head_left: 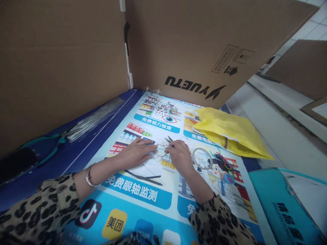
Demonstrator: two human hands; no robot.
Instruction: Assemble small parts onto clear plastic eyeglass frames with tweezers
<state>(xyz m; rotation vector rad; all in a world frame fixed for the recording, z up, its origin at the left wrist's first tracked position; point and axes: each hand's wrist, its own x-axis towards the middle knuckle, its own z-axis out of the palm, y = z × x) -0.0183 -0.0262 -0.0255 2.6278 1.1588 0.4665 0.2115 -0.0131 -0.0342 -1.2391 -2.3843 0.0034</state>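
Thin wire bent into loops (158,154) lies low over the printed sheet, between my two hands. My left hand (138,152) comes in from the left, thumb and fingertips closed on the wire's left side. On its right side, my right hand (179,156) pinches the wire with bent fingers. A dark tool with two slim pointed tips (168,139) sticks out above the right fingers; its rest is hidden in that hand, so I cannot tell its exact kind. Close to the right hand lies a ring-shaped roll (202,158), with coloured cords (227,163) beside it.
Teal-handled pliers (51,136) and a bundle of straight wires (95,117) lie at left. Tangled wire (166,107) sits toward the back. A yellow pouch (232,131) and a teal box (281,207) are at right. Tall cardboard panels (178,44) stand behind.
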